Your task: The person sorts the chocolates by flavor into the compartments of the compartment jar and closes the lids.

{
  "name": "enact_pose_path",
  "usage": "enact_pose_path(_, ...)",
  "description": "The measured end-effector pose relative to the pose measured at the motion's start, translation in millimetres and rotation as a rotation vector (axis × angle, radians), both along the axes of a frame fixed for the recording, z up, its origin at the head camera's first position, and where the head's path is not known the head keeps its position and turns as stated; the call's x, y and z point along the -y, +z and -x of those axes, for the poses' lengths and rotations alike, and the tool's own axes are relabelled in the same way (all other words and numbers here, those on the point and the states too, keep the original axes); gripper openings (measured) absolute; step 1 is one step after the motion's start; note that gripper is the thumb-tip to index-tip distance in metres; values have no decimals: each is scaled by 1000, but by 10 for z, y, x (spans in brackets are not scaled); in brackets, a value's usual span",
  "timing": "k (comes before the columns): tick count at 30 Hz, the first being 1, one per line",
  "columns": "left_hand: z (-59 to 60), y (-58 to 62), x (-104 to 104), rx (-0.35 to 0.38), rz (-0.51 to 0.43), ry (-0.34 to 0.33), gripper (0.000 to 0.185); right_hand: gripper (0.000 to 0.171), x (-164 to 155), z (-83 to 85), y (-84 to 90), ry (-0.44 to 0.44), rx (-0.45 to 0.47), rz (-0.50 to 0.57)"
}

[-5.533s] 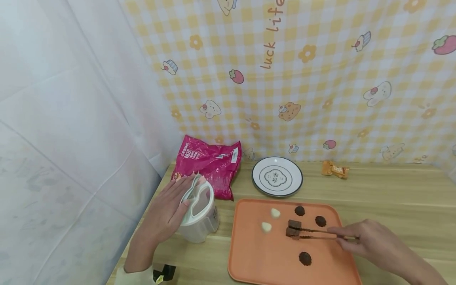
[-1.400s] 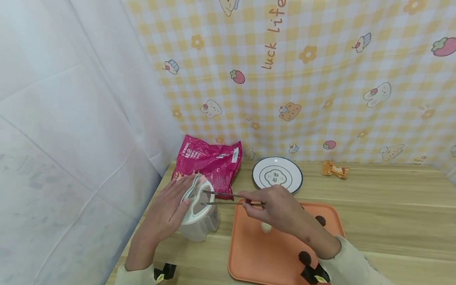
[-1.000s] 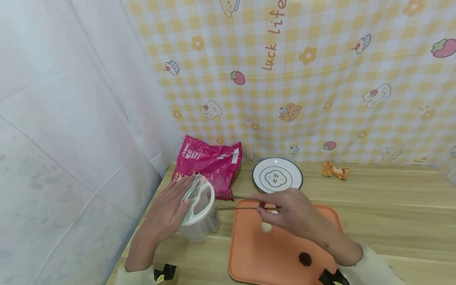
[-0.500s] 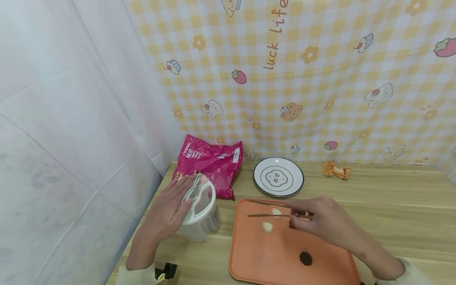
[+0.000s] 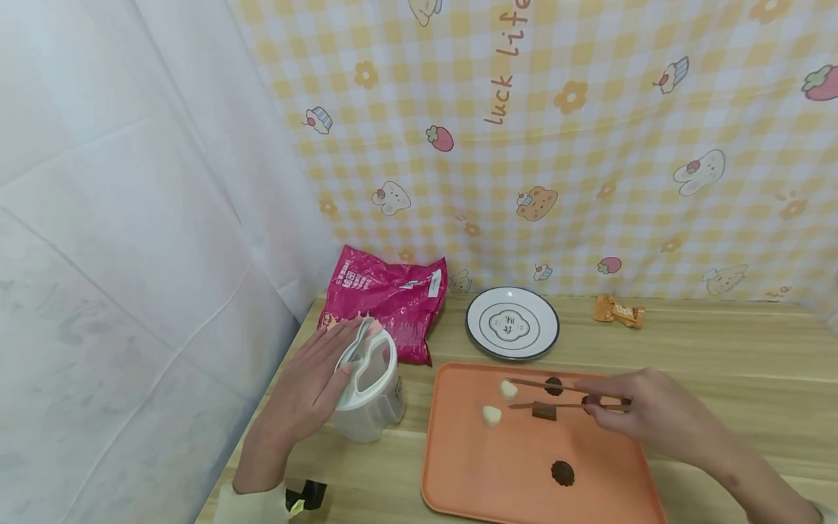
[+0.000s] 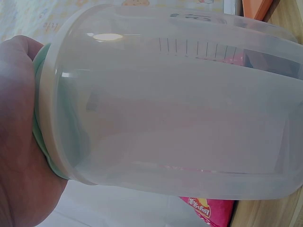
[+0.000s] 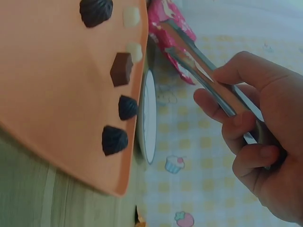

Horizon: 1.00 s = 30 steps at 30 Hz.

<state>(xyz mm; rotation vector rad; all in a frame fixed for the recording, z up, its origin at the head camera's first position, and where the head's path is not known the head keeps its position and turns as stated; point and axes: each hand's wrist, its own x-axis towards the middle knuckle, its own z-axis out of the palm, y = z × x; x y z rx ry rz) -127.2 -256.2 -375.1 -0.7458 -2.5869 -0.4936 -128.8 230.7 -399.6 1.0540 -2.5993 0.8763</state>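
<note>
Tongs [image 5: 556,395] moved right from jar [image 5: 368,386] to above tray [image 5: 471,466], pinched by right hand [image 5: 644,415] | jar steadied by flat-fingered left hand [image 5: 308,389] | brown square [image 5: 544,411] under tips

A pale wooden tabletop with a light grain [image 5: 707,342] sits in a corner. Behind it hangs a yellow-and-white checked cloth backdrop [image 5: 589,145] — printed with strawberries, cupcakes, bears and the words "luck life". A plain white sheet [image 5: 131,218], creased, covers the left side — evenly lit.
</note>
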Motion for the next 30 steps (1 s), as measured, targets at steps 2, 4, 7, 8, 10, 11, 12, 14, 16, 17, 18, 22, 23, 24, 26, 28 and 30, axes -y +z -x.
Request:
enact_pose_path(2,5,4,2,4,1,0,57,38,-75,-3,2,-3,28,-15)
enact_pose_path(4,3,8,1,5,3,4,57,34,-142,-7,5,-6,58,-26)
enact_pose_path(7,0,13,-4,2,9,10,57,29,-218,-12,2,-22,75,-48)
enact_pose_path(8,-1,13,-5,0,9,9,56,28,-238,-14,-1,-24,78,-50)
enact_pose_path(10,-2,12,-7,-3,7,6,56,26,-267,-15,-13,-28,71,-57)
enact_pose_path(11,-1,12,-7,-4,7,3,56,25,-278,-16,-18,-29,67,-59)
enact_pose_path(12,-1,10,-6,-6,8,2,56,24,-287,-17,-24,-28,66,-59)
enact_pose_path(14,-2,10,-3,-8,7,-2,56,22,-300,-18,-36,-24,65,-63)
enact_pose_path(16,-4,9,0,-9,7,2,56,21,-308,-19,-44,-25,69,-71)
enact_pose_path(17,-4,8,2,-10,7,4,56,20,-310,-18,-48,-26,68,-75)
enact_pose_path(18,-5,7,2,-10,6,5,56,20,-312,-17,-50,-25,74,-80)
enact_pose_path(22,-7,9,-3,-8,4,9,57,21,-322,-19,-63,-24,78,-95)
enact_pose_path(23,-7,9,-4,-6,2,6,57,21,-326,-19,-66,-23,78,-98)
enact_pose_path(24,-6,8,-6,-6,1,4,57,21,-329,-20,-70,-22,79,-100)
enact_pose_path(26,-5,8,-7,-6,0,2,57,21,-337,-22,-78,-22,80,-102)
enact_pose_path(28,-2,4,-7,-7,-1,-1,57,20,-343,-24,-87,-21,96,-104)
enact_pose_path(30,1,0,-7,-10,2,0,57,19,-348,-28,-98,-18,114,-106)
